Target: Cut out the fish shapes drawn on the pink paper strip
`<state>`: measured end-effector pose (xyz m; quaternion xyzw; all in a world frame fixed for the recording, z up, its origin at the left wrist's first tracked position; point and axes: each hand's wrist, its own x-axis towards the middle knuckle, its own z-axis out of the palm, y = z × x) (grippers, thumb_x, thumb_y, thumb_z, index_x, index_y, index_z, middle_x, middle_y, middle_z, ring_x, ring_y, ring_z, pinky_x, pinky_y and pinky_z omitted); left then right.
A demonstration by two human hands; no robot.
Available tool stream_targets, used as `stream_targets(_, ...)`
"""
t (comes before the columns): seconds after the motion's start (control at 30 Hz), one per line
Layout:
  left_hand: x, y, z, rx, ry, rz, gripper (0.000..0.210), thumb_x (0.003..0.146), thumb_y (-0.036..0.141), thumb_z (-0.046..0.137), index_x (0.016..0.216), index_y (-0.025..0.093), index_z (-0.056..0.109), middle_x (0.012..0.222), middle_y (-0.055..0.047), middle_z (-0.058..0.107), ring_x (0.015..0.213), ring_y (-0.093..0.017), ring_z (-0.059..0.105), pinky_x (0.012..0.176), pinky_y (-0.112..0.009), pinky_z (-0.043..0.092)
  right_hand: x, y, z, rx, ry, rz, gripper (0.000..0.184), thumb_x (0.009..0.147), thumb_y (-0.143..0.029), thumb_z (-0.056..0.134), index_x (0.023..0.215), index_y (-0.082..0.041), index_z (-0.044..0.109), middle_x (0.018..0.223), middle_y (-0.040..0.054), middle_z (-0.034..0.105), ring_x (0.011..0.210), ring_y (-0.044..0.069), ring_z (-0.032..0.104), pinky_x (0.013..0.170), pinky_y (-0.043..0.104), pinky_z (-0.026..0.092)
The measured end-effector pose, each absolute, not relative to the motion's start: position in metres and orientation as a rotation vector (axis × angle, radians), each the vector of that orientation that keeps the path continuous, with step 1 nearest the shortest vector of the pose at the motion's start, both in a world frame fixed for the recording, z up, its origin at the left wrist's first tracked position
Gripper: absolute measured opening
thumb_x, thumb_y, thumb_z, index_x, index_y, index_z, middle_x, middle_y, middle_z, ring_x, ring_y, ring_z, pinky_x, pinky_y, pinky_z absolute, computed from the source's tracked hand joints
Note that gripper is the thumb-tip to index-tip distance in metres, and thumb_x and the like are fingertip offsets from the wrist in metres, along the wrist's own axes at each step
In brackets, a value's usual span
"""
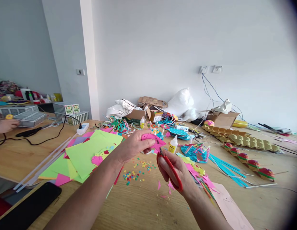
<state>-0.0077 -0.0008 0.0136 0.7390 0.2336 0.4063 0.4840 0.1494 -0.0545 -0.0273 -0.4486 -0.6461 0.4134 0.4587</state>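
My left hand is closed on a small piece of pink paper, which shows some dark drawn lines. In my right hand are red-handled scissors, their blades up against the lower edge of the pink paper. How far apart the blades are is hard to make out. Pink paper scraps lie on the wooden table below the scissors. Small coloured paper dots are scattered left of them. Just behind my right hand stands a glue bottle with a yellow label.
Green paper sheets and a black phone lie at left. Painted egg-carton strips, blue paper strips and a pale pink sheet are at right. Another person's hand shows at far left, near a black cable.
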Motion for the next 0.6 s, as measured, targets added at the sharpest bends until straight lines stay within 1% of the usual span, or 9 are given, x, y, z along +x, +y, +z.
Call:
stream_targets(0.3, -0.0085, -0.0008, 0.0141, 1.787, 0.571, 0.980, 0.014, 0.079, 0.026, 0.052, 0.070, 0.016, 0.053, 0.060, 0.004, 0.048, 0.054, -0.007, 0.043, 0.055, -0.023, 0.036, 0.1495, -0.0530, -0.0289, -1.120, -1.579, 1.005, 0.041, 0.074, -0.057, 0.052, 0.058, -0.021, 0.040, 0.036, -0.0089, 0.037, 0.034, 0.005, 0.028, 0.036, 0.019, 0.021)
stream_targets(0.6, -0.0097, 0.0008, 0.0144, 1.820, 0.563, 0.973, 0.014, 0.077, 0.020, 0.050, 0.066, 0.015, 0.056, 0.058, 0.003, 0.048, 0.054, -0.007, 0.042, 0.054, -0.022, 0.035, 0.1491, -0.0508, -0.0291, -1.198, -1.531, 1.012, 0.036, 0.069, -0.051, 0.059, 0.059, -0.021, 0.043, 0.036, -0.0094, 0.037, 0.032, 0.005, 0.031, 0.034, 0.018, 0.022)
